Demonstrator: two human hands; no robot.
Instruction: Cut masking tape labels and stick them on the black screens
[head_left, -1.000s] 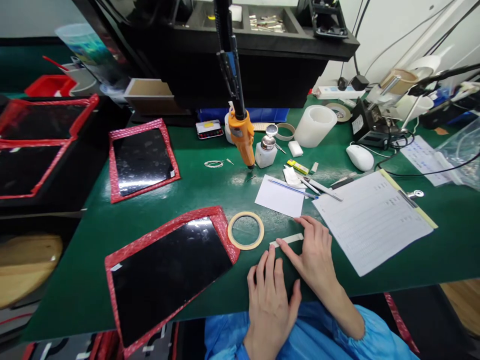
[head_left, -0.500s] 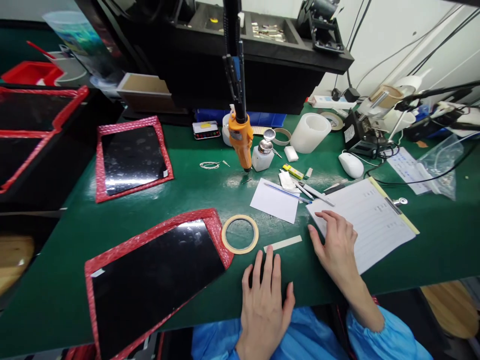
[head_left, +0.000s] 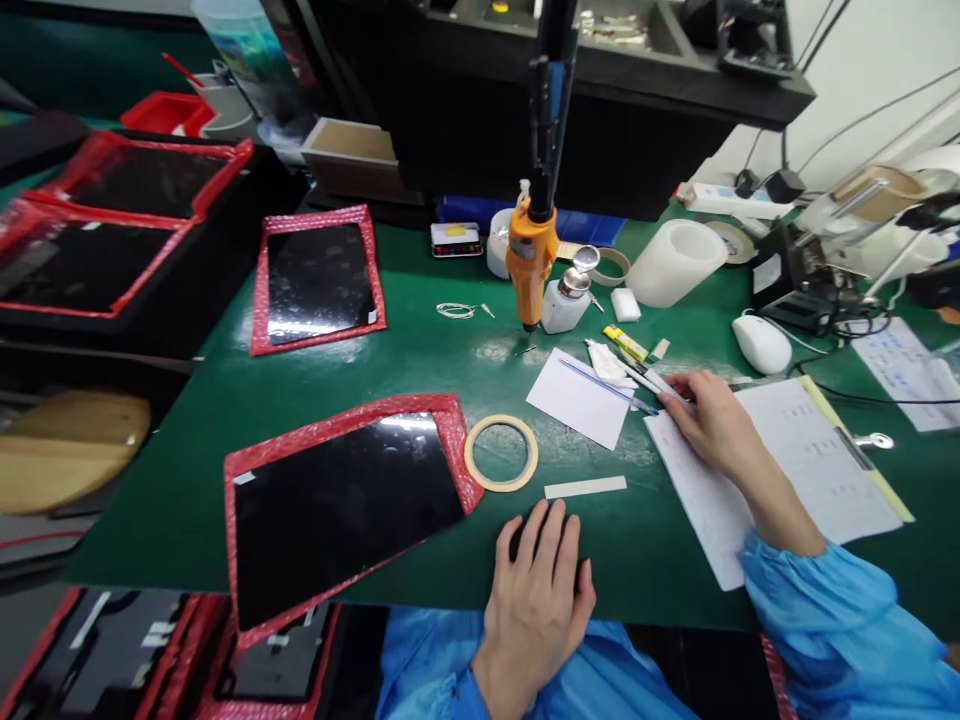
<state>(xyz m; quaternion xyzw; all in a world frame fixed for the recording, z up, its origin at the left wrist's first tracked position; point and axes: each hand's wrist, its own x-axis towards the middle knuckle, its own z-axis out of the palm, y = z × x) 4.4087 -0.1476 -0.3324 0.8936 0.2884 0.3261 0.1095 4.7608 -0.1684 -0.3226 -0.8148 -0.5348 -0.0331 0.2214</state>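
My left hand (head_left: pixel 541 580) lies flat on the green mat (head_left: pixel 420 370) near its front edge, fingers stretched out, holding nothing. A strip of white tape (head_left: pixel 585 487) lies just beyond its fingertips, and a roll of tan tape (head_left: pixel 501 453) sits beside that. My right hand (head_left: pixel 709 420) rests on the top left corner of the clipboard papers (head_left: pixel 795 470), its fingers curled at the silver pen-like tools (head_left: pixel 649 378) lying there; whether they grip one I cannot make out. A black panel in a red bubble-wrap bag (head_left: pixel 341 505) lies to the left.
An orange electric screwdriver (head_left: pixel 530 260) hangs over the mat's middle. Behind it are a dispenser bottle (head_left: pixel 564 295), a white tub (head_left: pixel 675 262), a white card (head_left: pixel 581 395), a mouse (head_left: pixel 761 342). A second bagged panel (head_left: pixel 319 280) lies back left, more bagged panels in black trays (head_left: pixel 127 230).
My right hand left the white tape strip and moved right and away, to the pens at the clipboard's corner. My left hand stayed flat on the mat. The view shifted left.
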